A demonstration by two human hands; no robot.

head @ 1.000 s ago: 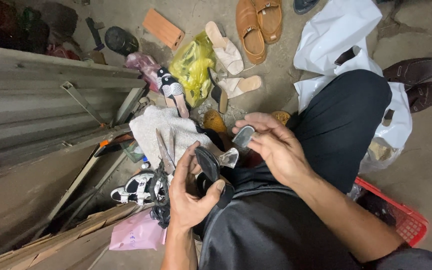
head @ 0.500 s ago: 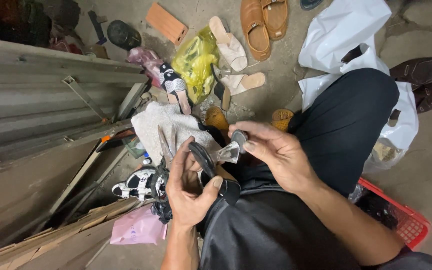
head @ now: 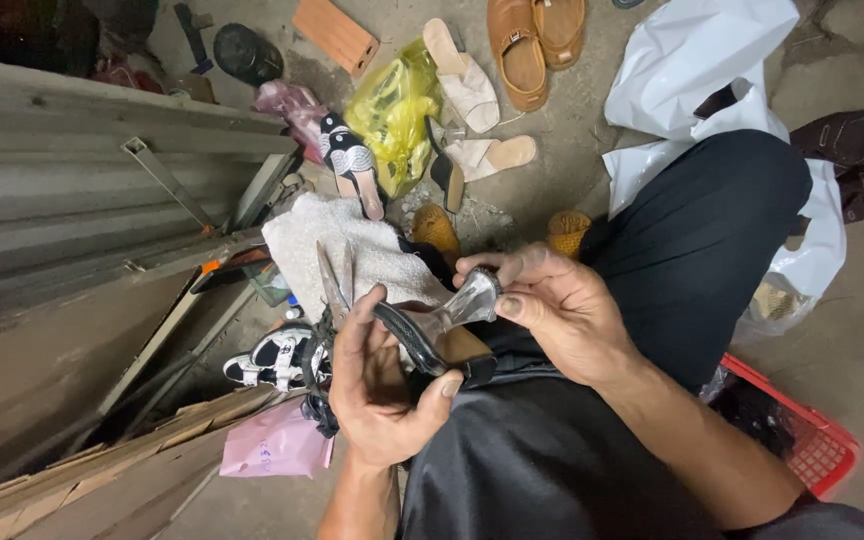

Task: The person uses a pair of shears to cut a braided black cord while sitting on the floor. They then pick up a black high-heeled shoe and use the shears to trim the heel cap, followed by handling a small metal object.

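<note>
A black high-heeled shoe with a shiny silver heel lies across my lap. My left hand wraps around the shoe's sole from below, thumb on its edge. My right hand pinches the silver heel between thumb and fingers. A white towel lies just beyond the hands, with a pair of scissors resting on it. My black trousers fill the lower right.
Several sandals and shoes lie on the concrete floor: tan sandals, beige slippers, brown shoes, a black-and-white sandal. A yellow bag, white plastic bag, red basket and grey metal sheeting surround me.
My hands turned the shoe, so its silver heel now points up toward my right fingers. The left hand shifted its grip lower on the sole.
</note>
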